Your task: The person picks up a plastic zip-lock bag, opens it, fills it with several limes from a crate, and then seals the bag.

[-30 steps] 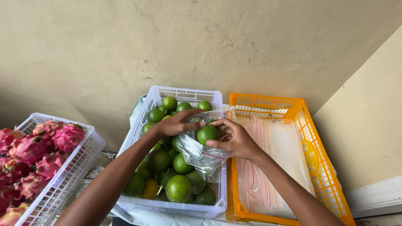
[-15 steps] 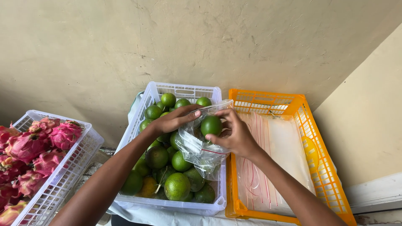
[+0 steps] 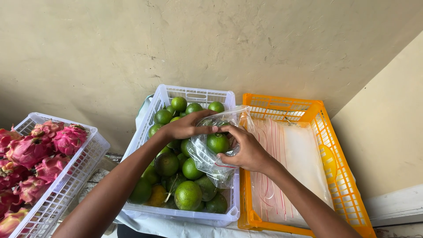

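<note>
Three crates along a wall; two hands bagging a green citrus fruit over the middle one.

At 9 o'clock, white crate (image 3: 88,152) of pink dragon fruit (image 3: 31,152). Centre: white lattice crate (image 3: 194,94) heaped with green citrus (image 3: 187,196). Left hand (image 3: 185,128), fingers pinched on the rim of a clear plastic bag (image 3: 211,165), apparently holding its mouth wide. Right hand (image 3: 249,152), at 3 o'clock of the bag, fingers curled around one green fruit (image 3: 218,142), which sits in the bag's mouth. At 3 o'clock, orange crate (image 3: 324,128) lined with flat clear bags (image 3: 282,167), within easy reach.
</note>
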